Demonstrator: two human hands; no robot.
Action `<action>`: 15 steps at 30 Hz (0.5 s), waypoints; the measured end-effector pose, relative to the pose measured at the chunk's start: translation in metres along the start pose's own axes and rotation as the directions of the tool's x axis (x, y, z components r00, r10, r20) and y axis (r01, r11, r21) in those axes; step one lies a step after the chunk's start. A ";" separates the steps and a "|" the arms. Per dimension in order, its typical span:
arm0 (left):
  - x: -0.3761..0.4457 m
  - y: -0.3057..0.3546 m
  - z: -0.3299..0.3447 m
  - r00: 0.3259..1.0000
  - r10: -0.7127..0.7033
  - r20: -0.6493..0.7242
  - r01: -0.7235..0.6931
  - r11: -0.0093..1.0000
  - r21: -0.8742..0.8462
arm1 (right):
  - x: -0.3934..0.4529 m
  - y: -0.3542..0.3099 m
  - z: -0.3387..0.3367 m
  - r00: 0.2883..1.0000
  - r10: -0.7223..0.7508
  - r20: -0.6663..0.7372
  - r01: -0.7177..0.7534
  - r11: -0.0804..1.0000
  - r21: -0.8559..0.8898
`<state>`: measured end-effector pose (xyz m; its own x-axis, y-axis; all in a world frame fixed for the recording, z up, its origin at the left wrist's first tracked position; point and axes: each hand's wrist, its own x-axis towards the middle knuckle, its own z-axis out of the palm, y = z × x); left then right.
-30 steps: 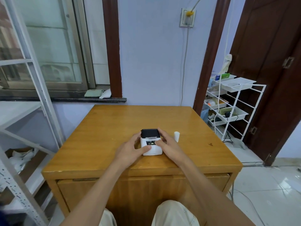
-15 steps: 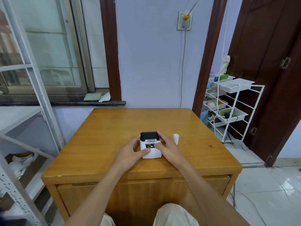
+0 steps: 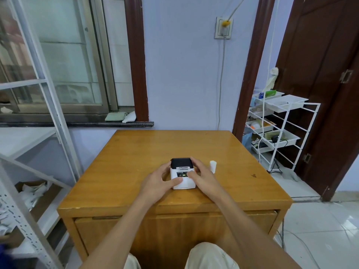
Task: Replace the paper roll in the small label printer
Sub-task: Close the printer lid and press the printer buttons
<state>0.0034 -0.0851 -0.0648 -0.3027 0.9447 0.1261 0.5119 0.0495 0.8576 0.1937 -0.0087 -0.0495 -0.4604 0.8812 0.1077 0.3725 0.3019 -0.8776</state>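
A seated person steadies a small printer with both hands on a wooden table, seen from a head-worn camera looking down over the forearms. The printer, white with a black lid at its far end, sits near the table's front edge, its lid closed and a small green light showing on the top panel. The left hand cups the printer's left side, fingers curled against the casing and thumb laid across the white top. The right hand wraps the right side, fingers reaching along the black lid and thumb resting on the panel near the light; both hands are closed onto the printer rather than spread free. A white paper roll stands upright on the table just right of the right hand, apart from the printer. A white wire rack of trays stands on the floor to the right, beside a dark door.
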 end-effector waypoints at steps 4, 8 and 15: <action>0.000 0.004 0.000 1.000 0.000 0.008 0.000 1.000 0.027 | -0.002 -0.009 -0.004 0.998 0.022 0.064 -0.020 0.999 -0.029; -0.004 0.005 -0.003 1.000 -0.014 0.002 0.014 1.000 -0.001 | -0.005 -0.003 0.003 1.000 0.026 0.008 -0.026 0.999 -0.031; -0.002 0.001 0.000 1.000 -0.015 -0.010 0.014 1.000 -0.014 | -0.007 -0.003 0.004 1.000 0.021 -0.020 -0.021 1.000 0.003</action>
<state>0.0046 -0.0869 -0.0642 -0.3181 0.9406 0.1185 0.4963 0.0587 0.8662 0.1931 -0.0174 -0.0495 -0.4364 0.8943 0.0986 0.3797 0.2824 -0.8809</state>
